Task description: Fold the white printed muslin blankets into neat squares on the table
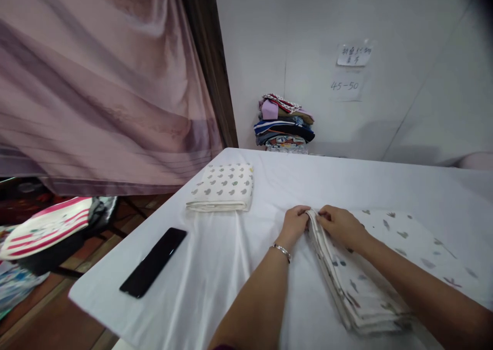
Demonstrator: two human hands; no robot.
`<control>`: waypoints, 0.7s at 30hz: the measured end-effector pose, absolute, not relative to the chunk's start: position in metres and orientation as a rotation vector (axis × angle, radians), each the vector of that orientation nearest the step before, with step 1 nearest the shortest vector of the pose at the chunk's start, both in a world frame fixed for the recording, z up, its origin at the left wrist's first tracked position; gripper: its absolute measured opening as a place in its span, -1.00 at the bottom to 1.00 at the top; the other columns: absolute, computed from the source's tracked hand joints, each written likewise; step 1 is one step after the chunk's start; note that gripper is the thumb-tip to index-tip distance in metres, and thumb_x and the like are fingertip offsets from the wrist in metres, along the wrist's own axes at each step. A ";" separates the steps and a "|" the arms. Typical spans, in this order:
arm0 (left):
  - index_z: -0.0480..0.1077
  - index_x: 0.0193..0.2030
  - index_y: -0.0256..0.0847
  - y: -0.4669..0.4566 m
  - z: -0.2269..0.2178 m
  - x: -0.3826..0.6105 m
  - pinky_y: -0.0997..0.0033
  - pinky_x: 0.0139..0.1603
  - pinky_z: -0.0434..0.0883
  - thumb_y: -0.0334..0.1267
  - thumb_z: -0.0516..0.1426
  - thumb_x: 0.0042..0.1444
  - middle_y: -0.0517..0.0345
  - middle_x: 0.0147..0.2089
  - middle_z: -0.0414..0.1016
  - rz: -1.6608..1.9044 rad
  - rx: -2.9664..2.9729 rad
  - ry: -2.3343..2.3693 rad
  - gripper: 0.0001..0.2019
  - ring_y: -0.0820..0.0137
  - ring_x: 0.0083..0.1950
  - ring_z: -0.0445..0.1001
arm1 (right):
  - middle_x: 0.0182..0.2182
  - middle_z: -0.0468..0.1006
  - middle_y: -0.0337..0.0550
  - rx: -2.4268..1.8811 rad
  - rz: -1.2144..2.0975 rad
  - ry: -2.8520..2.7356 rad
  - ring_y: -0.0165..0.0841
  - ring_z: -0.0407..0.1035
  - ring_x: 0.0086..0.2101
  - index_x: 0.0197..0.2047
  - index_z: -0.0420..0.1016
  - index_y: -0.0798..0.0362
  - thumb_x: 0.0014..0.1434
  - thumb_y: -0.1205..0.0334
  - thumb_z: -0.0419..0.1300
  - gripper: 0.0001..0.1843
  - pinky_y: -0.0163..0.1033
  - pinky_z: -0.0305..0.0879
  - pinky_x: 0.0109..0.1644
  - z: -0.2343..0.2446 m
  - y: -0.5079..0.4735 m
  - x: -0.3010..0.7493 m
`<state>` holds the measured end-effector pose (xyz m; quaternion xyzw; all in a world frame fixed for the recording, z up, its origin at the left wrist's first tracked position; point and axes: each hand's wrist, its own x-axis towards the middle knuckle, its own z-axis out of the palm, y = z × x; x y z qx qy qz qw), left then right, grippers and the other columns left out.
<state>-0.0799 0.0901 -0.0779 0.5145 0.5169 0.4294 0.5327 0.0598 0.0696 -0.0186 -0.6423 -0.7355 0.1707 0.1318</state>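
Note:
A white cloth with a leaf print (385, 247) lies on the table, its left part folded into several layers and its right part spread flatter. At the far left corner of the folded layers, my left hand (296, 221) pinches the edge from the outside, a silver bracelet on its wrist. Just to the right, my right hand (339, 224) grips the same folded edge between thumb and fingers. Both hands are closed and nearly touch each other. The fingertips are partly hidden by the cloth.
A folded white cloth with grey prints (225, 188) lies at the table's far left. Nearer is a black phone (154, 261). Behind the white table (208, 288) rises a stack of folded fabrics (285, 126). A pink curtain (115, 83) hangs left, above a striped cloth (46, 226).

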 end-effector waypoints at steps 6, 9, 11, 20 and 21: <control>0.42 -0.33 -0.24 0.093 -0.085 -0.079 0.52 -0.37 0.34 -0.42 0.06 -0.10 0.17 -0.40 0.49 1.177 1.272 1.183 -0.82 0.48 -0.41 0.40 | -0.43 0.50 -0.16 -1.938 0.415 -2.269 -0.36 0.32 -0.41 -0.37 0.42 0.04 0.08 0.19 0.03 -0.82 -0.31 0.01 -0.41 -0.013 0.083 0.056; 0.43 -0.34 -0.23 0.092 -0.084 -0.081 0.54 -0.44 0.29 -0.41 0.06 -0.10 0.20 -0.46 0.45 1.151 1.341 1.234 -0.83 0.50 -0.46 0.35 | -0.43 0.50 -0.16 -1.954 0.419 -2.330 -0.36 0.32 -0.40 -0.39 0.42 0.04 0.04 0.29 0.02 -0.85 -0.31 0.02 -0.39 -0.010 0.090 0.055; 0.45 -0.31 -0.21 0.091 -0.083 -0.082 0.54 -0.50 0.25 -0.39 0.07 -0.11 0.22 -0.50 0.42 1.112 1.357 1.273 -0.80 0.51 -0.51 0.31 | -0.42 0.51 -0.15 -1.970 0.390 -2.355 -0.35 0.32 -0.40 -0.40 0.41 0.04 0.05 0.26 0.02 -0.84 -0.31 0.02 -0.40 -0.009 0.092 0.054; 0.51 -0.28 -0.20 0.090 -0.080 -0.085 0.52 -0.38 0.32 -0.42 0.13 -0.15 0.20 -0.42 0.48 1.098 1.344 1.230 -0.75 0.50 -0.45 0.36 | -0.37 0.52 -0.08 -1.885 0.341 -2.480 -0.33 0.36 -0.34 -0.39 0.45 0.09 0.05 0.34 0.00 -0.81 -0.32 0.08 -0.36 -0.002 0.105 0.049; 0.52 -0.29 -0.20 0.089 -0.078 -0.086 0.52 -0.36 0.33 -0.42 0.13 -0.15 0.19 -0.39 0.50 1.122 1.342 1.198 -0.76 0.49 -0.43 0.37 | -0.39 0.53 -0.11 -1.854 0.374 -2.482 -0.36 0.35 -0.35 -0.39 0.45 0.08 0.06 0.34 0.00 -0.81 -0.34 0.10 -0.36 0.000 0.106 0.049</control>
